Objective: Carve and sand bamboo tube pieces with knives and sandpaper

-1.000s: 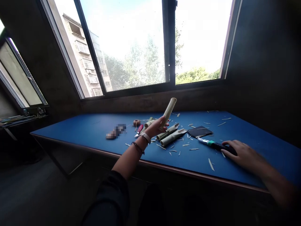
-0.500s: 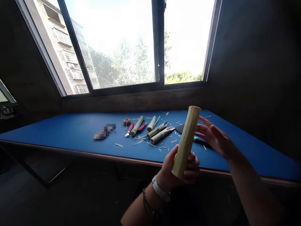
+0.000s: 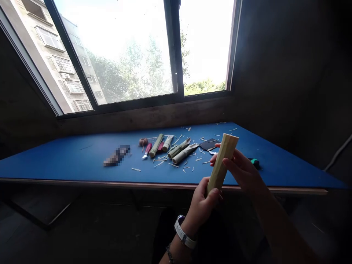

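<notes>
A pale, peeled bamboo piece (image 3: 223, 161) is held up at a tilt in front of me, beyond the table's front edge. My left hand (image 3: 205, 200) is wrapped round its lower end. Higher up, my right hand (image 3: 242, 168) grips it with the thumb on the near face and fingertips showing past the far side. Behind the right hand lies a tool with a black and green handle (image 3: 255, 163), partly hidden. A dark flat sheet (image 3: 209, 144) rests on the table beyond the bamboo.
On the blue table (image 3: 82, 157) lie several cut bamboo pieces (image 3: 184, 154), a red-handled knife (image 3: 147, 150), another red handle (image 3: 160, 147) and a ball of twine (image 3: 143, 142). Thin shavings are scattered about. A blurred-out object (image 3: 117, 156) lies left. Behind the table is a window (image 3: 123, 55).
My right hand has closed on the upper part of the bamboo piece, where it was open beside it before. The piece has turned and its top sits lower. My view has shifted right.
</notes>
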The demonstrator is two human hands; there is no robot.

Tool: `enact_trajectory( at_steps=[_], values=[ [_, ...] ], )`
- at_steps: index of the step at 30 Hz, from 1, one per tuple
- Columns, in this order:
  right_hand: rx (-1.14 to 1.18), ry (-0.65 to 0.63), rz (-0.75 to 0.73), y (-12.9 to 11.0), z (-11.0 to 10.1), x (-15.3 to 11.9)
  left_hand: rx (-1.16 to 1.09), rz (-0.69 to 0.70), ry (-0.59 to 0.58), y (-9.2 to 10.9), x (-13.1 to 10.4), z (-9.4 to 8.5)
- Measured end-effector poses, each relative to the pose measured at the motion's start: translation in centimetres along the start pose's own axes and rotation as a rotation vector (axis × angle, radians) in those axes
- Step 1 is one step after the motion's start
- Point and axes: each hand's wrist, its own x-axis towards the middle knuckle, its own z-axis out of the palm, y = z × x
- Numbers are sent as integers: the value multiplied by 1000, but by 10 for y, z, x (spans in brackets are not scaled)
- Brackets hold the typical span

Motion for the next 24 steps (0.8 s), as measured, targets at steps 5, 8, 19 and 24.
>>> enact_trajectory(
  at_steps=[5,8,19,24],
  values=[
    [-67,20,-52,-7,6,-6,123,35,-13,2,-8,-2],
    [-84,32,-52,-12,10,-9,47,35,-98,2,-13,-2],
    [-118,53,49,-12,20,-16,-353,-100,-205,-15,-20,3],
    [-109,-45,37,-10,24,-21,-81,42,-128,-11,-20,-1]
  ],
)
